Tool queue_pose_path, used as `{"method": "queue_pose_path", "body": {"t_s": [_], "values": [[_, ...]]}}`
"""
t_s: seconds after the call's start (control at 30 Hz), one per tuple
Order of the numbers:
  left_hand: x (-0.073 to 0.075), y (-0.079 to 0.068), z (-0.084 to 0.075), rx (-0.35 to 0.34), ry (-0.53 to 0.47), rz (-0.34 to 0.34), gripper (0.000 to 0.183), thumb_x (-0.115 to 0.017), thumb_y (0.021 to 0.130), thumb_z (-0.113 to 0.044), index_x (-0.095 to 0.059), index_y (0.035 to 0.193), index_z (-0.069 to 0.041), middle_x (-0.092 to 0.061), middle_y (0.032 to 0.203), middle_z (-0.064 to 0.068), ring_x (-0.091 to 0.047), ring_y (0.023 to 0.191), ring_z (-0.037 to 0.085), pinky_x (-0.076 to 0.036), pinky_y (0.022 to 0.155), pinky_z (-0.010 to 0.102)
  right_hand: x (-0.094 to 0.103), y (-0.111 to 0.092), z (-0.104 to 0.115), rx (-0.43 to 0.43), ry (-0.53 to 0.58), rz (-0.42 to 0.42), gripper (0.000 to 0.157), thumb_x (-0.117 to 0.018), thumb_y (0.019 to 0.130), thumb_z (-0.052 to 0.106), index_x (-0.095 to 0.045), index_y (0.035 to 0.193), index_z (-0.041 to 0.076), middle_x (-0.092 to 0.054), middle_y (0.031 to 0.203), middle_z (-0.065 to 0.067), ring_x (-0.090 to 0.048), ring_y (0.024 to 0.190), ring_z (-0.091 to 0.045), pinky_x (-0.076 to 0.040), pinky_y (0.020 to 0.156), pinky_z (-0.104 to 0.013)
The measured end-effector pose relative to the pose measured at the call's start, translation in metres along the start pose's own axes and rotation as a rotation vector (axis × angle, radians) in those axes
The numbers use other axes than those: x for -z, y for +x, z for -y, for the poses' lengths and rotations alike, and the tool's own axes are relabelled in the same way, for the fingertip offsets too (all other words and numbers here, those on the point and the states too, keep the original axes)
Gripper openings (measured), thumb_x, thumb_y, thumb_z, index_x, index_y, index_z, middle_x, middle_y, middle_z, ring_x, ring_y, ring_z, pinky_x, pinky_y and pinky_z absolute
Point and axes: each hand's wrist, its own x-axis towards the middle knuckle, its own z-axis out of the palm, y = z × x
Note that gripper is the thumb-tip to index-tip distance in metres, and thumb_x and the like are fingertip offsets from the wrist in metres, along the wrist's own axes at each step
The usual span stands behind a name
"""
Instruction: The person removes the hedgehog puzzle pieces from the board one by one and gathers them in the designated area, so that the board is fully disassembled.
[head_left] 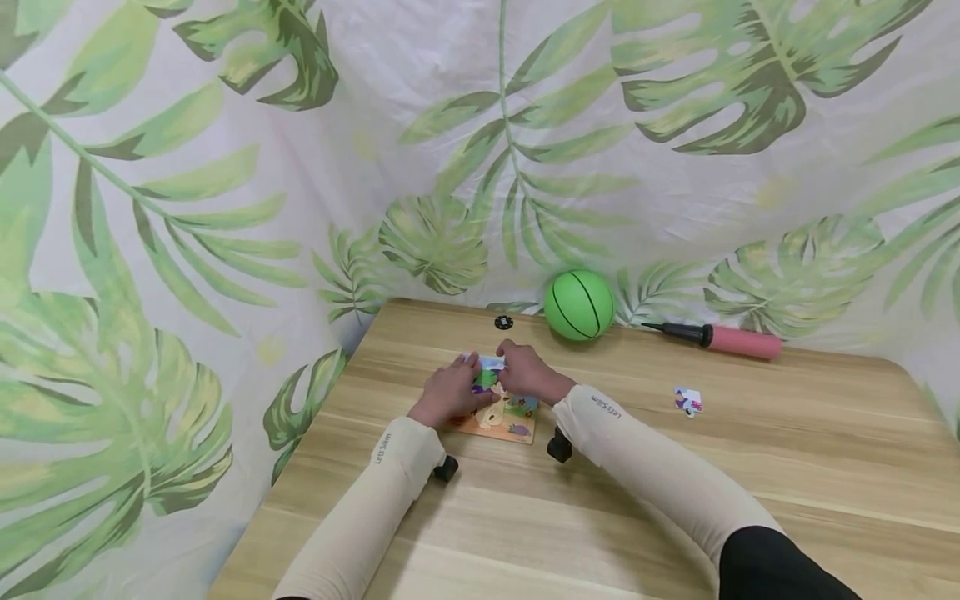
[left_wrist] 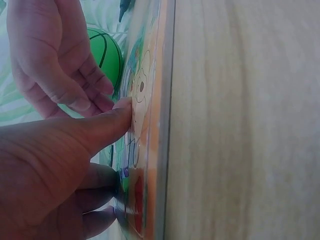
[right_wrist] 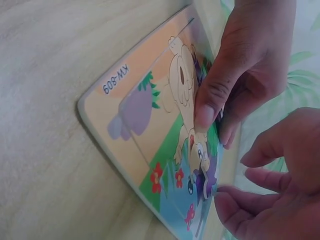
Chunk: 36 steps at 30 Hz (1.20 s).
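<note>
A picture puzzle board lies flat on the wooden table, with a cartoon animal, flowers and a purple fruit printed on it. My left hand rests on its left part; in the left wrist view the thumb and fingertips press on the picture. At the far right part of the board, my right hand pinches the edge of a puzzle piece between thumb and fingers. That piece sits slightly raised and tilted in the board. The fingers partly cover the upper picture.
One loose puzzle piece lies to the right on the table. Along the back are a black round disc, a green ball and a pink hand pump. A leaf-patterned cloth hangs behind.
</note>
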Motion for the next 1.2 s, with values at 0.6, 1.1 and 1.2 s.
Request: {"method": "queue_pose_path", "body": {"t_s": [0.6, 1.1, 1.2], "values": [[0.001, 0.002, -0.003, -0.006, 0.011, 0.027, 0.075, -0.068, 0.090, -0.055, -0.053, 0.144, -0.006, -0.037, 0.161, 0.015, -0.038, 0.148, 0.036, -0.044, 0.111, 0.057, -0.002, 0.012, -0.009, -0.054, -0.109, 0.005, 0.013, -0.074, 0.090, 0.023, -0.077, 0.094, 0.011, -0.075, 0.094, -0.002, -0.063, 0.080, -0.014, -0.054, 0.077, -0.029], [0.005, -0.002, 0.004, 0.015, 0.008, 0.063, 0.085, -0.068, 0.088, -0.059, -0.042, 0.152, -0.008, -0.033, 0.163, 0.015, -0.042, 0.144, 0.042, -0.044, 0.110, 0.058, 0.019, -0.012, -0.016, 0.025, 0.074, -0.033, 0.011, -0.075, 0.089, 0.017, -0.074, 0.094, 0.008, -0.074, 0.089, -0.006, -0.063, 0.077, -0.015, -0.055, 0.070, -0.027], [0.005, -0.001, 0.004, 0.023, -0.036, 0.084, 0.086, -0.068, 0.088, -0.058, -0.040, 0.154, -0.009, -0.029, 0.165, 0.013, -0.036, 0.148, 0.040, -0.039, 0.115, 0.059, 0.038, -0.039, -0.033, 0.087, 0.107, -0.019, 0.007, -0.072, 0.090, 0.014, -0.073, 0.092, 0.007, -0.073, 0.085, -0.006, -0.063, 0.075, -0.014, -0.054, 0.070, -0.026]]}}
